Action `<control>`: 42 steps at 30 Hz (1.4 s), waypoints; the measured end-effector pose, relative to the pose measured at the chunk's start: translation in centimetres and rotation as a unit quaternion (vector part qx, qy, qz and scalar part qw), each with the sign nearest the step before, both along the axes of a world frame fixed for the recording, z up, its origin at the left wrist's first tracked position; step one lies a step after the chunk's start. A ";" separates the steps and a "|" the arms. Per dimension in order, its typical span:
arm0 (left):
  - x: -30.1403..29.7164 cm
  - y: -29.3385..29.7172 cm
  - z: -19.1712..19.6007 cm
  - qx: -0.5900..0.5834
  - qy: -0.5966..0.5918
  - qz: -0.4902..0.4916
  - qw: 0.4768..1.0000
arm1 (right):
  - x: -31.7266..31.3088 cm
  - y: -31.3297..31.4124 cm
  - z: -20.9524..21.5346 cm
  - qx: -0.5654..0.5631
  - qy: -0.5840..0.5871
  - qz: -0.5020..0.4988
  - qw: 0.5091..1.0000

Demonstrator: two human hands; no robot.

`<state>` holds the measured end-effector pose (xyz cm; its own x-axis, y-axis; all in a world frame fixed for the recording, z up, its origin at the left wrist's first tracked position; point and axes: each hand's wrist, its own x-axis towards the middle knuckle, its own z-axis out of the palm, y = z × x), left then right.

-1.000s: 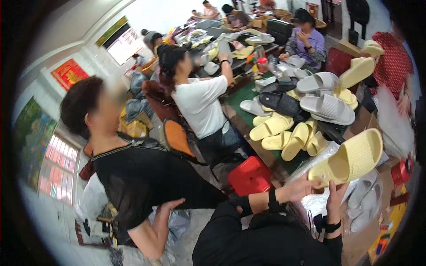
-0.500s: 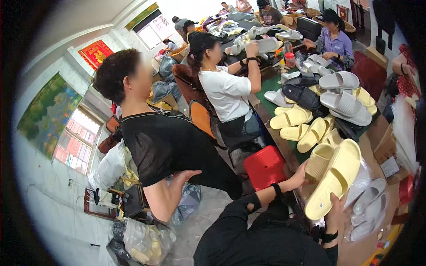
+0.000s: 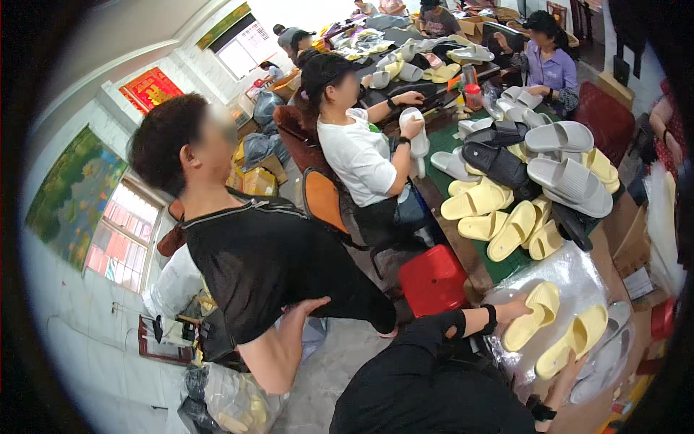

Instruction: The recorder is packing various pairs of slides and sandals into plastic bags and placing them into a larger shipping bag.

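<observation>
The left hand (image 3: 515,309) lies on a pale yellow slipper (image 3: 533,315), with the fingers curled around its heel end, so it holds this slipper from the left side. The right hand (image 3: 565,367) comes from below and is mostly hidden behind a second yellow slipper (image 3: 575,340); it seems to grip this one from under, but how the fingers stand I cannot tell. The two slippers lie side by side, just apart, both slanted with the toes up to the right, on a clear plastic bag (image 3: 571,271) at the near end of the table (image 3: 506,266). Beside them, to the right and lower, some grey slippers (image 3: 603,358) lie in plastic. Further on the green table top there is a heap of yellow slippers (image 3: 499,217), and behind it large grey slippers (image 3: 567,177) and black ones (image 3: 499,163). A red stool (image 3: 432,278) stands at the table edge, near the left wrist. On the left a person in a black shirt (image 3: 253,260) bends down, and behind sits a person in a white shirt (image 3: 358,155) who holds a white slipper.
</observation>
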<state>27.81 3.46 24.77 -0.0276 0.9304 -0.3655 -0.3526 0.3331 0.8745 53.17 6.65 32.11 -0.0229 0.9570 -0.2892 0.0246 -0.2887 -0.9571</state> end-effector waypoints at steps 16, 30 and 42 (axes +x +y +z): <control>-3.1 3.4 -2.2 0.079 0.441 -0.265 0.854 | -7.2 1.2 -2.3 0.032 -0.404 0.131 0.905; -5.2 9.0 16.2 0.395 0.271 0.063 0.875 | -21.8 0.9 4.2 0.016 0.051 0.415 0.908; -8.6 8.9 7.2 0.379 0.367 0.012 0.850 | -22.0 2.5 9.9 0.062 -0.025 0.498 0.865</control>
